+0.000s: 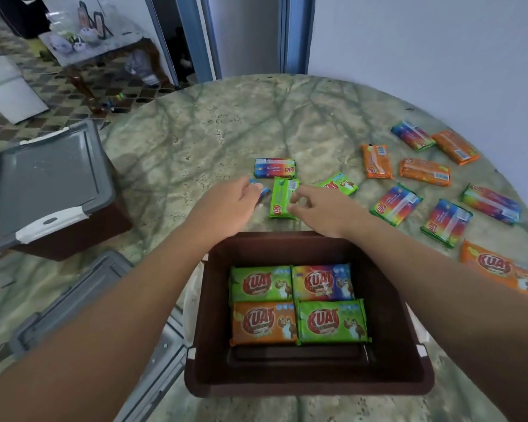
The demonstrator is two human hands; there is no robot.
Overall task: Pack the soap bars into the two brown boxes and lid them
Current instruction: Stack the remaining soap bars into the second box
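Note:
An open brown box (393,318) stands at the table's near edge with several soap bars (261,284) lying flat in one layer on its floor. Just beyond its far rim, my left hand (226,208) curls over a blue soap bar (263,190), which is mostly hidden by the fingers. My right hand (320,211) pinches the right edge of a green soap bar (282,196). A second brown box (83,236) sits at the left with a grey lid (43,178) on it. Another grey lid (83,300) lies loose left of the open box.
Several more soap bars, orange (424,172), rainbow (397,205) and green (339,184), are spread over the right half of the round marble table (211,123). One rainbow bar (275,168) lies just past my hands. A side table and patterned floor are at the far left.

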